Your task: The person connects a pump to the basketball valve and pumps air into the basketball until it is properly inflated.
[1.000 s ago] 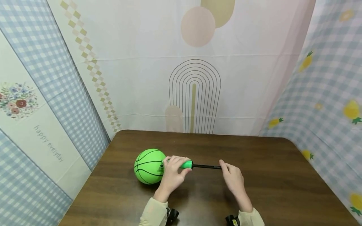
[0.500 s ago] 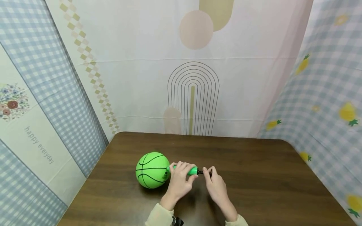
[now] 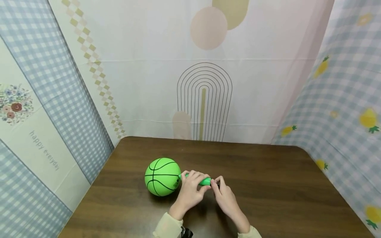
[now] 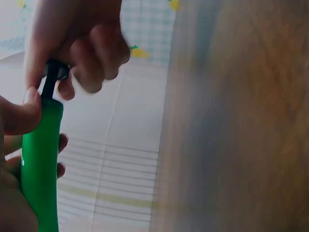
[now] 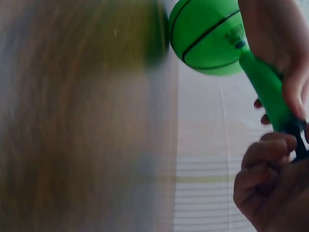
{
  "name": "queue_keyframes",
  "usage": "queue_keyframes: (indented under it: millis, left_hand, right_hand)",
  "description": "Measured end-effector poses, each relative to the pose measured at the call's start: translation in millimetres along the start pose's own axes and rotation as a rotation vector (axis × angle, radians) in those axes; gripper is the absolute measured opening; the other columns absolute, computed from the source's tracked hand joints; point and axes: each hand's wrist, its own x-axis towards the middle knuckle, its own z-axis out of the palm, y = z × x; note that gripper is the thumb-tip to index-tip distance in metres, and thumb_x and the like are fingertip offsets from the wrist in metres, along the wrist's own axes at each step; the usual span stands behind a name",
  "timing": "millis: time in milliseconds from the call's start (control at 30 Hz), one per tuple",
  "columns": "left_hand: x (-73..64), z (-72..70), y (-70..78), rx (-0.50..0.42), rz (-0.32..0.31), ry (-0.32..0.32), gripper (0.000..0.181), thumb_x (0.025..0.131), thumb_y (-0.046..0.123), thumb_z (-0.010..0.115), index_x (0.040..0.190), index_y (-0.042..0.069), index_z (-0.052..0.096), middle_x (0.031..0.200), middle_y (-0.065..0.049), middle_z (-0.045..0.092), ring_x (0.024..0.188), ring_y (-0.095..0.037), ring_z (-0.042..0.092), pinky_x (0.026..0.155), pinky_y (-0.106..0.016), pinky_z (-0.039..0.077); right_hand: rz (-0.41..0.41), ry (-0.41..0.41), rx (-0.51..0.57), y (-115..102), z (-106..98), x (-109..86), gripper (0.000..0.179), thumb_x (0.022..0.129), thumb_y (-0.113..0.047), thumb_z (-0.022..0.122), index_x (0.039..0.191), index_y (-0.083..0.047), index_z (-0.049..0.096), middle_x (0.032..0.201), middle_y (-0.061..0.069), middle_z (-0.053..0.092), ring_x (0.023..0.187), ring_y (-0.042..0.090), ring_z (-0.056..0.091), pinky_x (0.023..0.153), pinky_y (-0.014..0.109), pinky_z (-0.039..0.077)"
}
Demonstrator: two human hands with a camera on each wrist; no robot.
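A green ball with black basketball lines (image 3: pixel 162 177) sits on the brown table. Against its right side points the tip of a green hand pump (image 4: pixel 41 159), lying roughly level in the head view. My left hand (image 3: pixel 189 191) grips the pump's barrel, thumb on the near side and fingers over the top. At the pump's other end, my right hand (image 3: pixel 227 199) holds the black handle (image 4: pixel 57 71) with curled fingers. Only a short stretch of black rod shows between barrel and handle in the left wrist view. In the right wrist view the nozzle end meets the ball beside a dark spot.
The wooden table (image 3: pixel 268 185) has rounded far corners. Behind it hangs a pale cloth (image 3: pixel 143 92) with arch patterns; checked cloths (image 3: pixel 342 109) hang at both sides. A black wrist strap (image 3: pixel 187 232) shows at the left sleeve.
My right hand has moved left, pushing the handle and black rod into the pump's barrel. The left hand keeps its grip; ball and pump sit slightly further right in view.
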Motion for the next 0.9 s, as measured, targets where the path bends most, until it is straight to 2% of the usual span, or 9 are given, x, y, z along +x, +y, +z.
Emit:
queue_keyframes:
  millis: [133,367,767,900]
  left_hand:
    - [0.4,-2.8,-3.6,-0.025,-0.003,-0.008,0.033,0.072,0.030,0.080,0.101,0.016,0.073,0.095,0.006,0.071,0.092,-0.012,0.059,0.091,-0.044,0.029]
    - [2.6,-0.6,-4.8,-0.035,0.009,0.004,0.033,0.073,0.026,0.081,0.103,0.016,0.072,0.098,0.006,0.071,0.096,-0.012,0.060,0.091,-0.043,0.029]
    - [2.4,-1.2,-6.1,-0.052,-0.010,-0.026,0.030,0.076,0.025,0.078,0.104,0.017,0.072,0.099,0.005,0.072,0.097,-0.012,0.061,0.092,-0.044,0.030]
    - [2.4,-1.7,-9.3,-0.042,0.006,-0.004,0.031,0.075,0.026,0.079,0.104,0.018,0.072,0.099,0.006,0.072,0.096,-0.012,0.061,0.092,-0.043,0.030]
  right_hand:
    - [-0.042,-0.035,-0.050,3.2,-6.0,1.5,0.025,0.103,-0.037,0.044,0.100,-0.013,0.052,0.061,-0.006,0.046,0.049,0.005,0.039,0.048,0.023,0.033]
    - [-0.078,0.013,-0.107,3.0,-15.1,2.3,0.022,0.100,-0.037,0.049,0.097,-0.017,0.055,0.057,-0.009,0.043,0.047,0.003,0.036,0.048,0.022,0.030]
    - [-0.069,0.036,-0.153,5.6,-17.0,3.7,0.021,0.096,-0.039,0.056,0.094,-0.018,0.057,0.055,-0.010,0.041,0.047,0.003,0.035,0.048,0.022,0.030]
    - [-0.094,0.057,-0.159,5.9,-16.7,4.3,0.020,0.096,-0.038,0.057,0.093,-0.019,0.057,0.055,-0.011,0.038,0.047,0.001,0.033,0.047,0.022,0.028]
